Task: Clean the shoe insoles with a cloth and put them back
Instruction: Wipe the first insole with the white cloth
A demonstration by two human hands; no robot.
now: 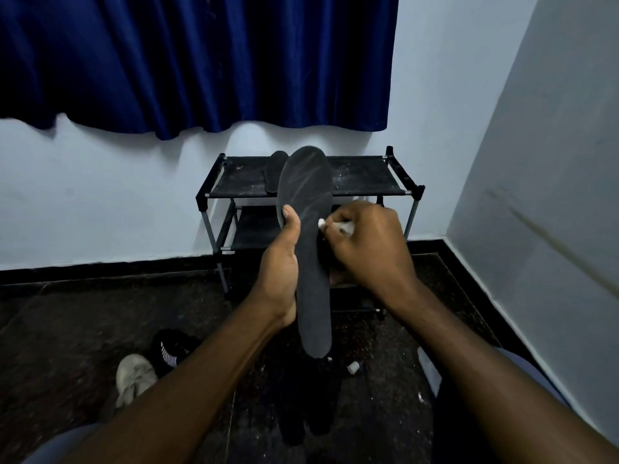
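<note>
Right half of the rack [365,175] top is open, but a spare insole [274,175] lies left of middle and the held insole [308,249] stands right across the front. Down on the floor a pale shoe [135,376] and a black shoe [172,349] crowd the left, and the wall [552,229] closes in on the right.

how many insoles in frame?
2. The held insole is gripped by the left hand, while the right hand holds a white cloth at its edge. The second insole lies on the shoe rack top shelf, partly hidden behind it. Others may be hidden.
</note>
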